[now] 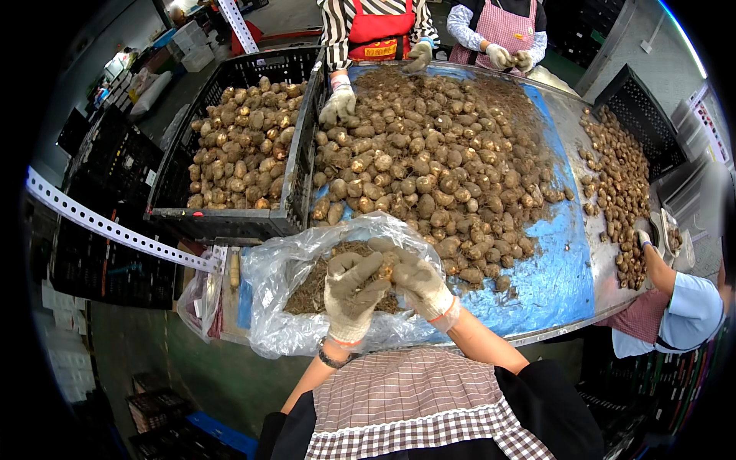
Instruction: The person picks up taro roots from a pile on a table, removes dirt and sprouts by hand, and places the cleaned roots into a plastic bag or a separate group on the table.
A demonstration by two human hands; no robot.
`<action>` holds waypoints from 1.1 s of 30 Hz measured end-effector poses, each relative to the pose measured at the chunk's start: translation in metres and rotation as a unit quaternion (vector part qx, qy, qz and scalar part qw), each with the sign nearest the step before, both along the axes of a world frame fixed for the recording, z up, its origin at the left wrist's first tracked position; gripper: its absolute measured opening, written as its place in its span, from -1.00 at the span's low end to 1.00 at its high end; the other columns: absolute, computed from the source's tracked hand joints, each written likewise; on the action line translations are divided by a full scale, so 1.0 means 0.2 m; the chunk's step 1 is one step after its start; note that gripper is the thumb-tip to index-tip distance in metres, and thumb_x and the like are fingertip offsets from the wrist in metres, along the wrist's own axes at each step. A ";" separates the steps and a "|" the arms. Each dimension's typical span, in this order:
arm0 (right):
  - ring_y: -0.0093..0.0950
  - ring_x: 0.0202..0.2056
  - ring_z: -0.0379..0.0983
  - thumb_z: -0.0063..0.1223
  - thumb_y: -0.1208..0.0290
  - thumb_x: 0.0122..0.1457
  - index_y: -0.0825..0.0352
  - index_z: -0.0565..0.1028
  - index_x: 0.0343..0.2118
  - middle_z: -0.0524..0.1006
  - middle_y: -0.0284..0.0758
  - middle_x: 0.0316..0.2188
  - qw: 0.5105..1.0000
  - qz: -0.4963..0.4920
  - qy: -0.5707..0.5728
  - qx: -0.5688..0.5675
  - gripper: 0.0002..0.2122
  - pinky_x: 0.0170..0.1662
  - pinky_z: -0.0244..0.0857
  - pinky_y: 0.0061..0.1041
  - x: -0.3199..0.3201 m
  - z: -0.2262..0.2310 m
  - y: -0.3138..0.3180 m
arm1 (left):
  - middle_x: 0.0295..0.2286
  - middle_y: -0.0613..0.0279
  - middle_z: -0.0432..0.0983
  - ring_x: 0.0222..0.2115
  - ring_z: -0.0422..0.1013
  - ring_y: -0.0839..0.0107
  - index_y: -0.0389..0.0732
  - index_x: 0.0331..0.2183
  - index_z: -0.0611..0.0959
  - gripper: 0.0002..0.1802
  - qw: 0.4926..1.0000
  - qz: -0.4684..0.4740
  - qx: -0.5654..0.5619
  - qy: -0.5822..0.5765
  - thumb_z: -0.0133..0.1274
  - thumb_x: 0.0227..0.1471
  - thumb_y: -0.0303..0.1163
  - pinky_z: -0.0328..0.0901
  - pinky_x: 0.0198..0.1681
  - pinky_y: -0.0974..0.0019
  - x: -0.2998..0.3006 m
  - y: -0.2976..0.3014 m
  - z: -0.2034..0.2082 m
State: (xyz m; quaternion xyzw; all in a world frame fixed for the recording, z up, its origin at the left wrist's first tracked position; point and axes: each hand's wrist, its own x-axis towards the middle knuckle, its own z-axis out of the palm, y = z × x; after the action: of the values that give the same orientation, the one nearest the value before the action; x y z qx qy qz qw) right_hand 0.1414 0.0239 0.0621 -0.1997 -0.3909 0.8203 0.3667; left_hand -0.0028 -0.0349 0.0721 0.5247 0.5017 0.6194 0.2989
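My left hand (351, 293) and my right hand (418, 282), both in dirty knit gloves, meet above a clear plastic bag (287, 264) that holds brown rootlets and soil. Together they grip one brown tuber (388, 265) between the fingers. Just beyond the bag a big heap of earthy tubers (429, 153) lies on the blue-covered metal table (552, 284).
A black crate (230, 218) full of tubers stands at the left of the table. Across the table two people's gloved hands (337, 100) (502, 55) reach into the heap. At the right another person's hand (642, 239) rests by a strip of smaller tubers (617, 180). More black crates stand around.
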 end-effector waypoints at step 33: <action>-0.23 0.04 0.41 0.05 0.50 0.16 0.35 0.08 0.26 0.36 -0.05 0.09 0.905 -0.302 0.293 -0.054 -0.39 -0.07 0.45 -0.36 1.14 -0.17 0.28 | -0.17 0.14 0.54 -0.16 0.45 0.39 -0.41 -0.10 0.57 -0.71 0.976 0.021 -0.209 -0.051 0.04 0.12 -0.52 0.35 -0.10 0.38 -0.15 0.06 -0.36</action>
State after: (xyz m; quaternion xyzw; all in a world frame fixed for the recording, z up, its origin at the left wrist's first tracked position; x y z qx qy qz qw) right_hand 0.3686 0.0796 0.0273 -0.0781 -0.1416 0.7116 0.6837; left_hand -0.0318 -0.0226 0.0011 0.4077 0.6153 0.5331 0.4136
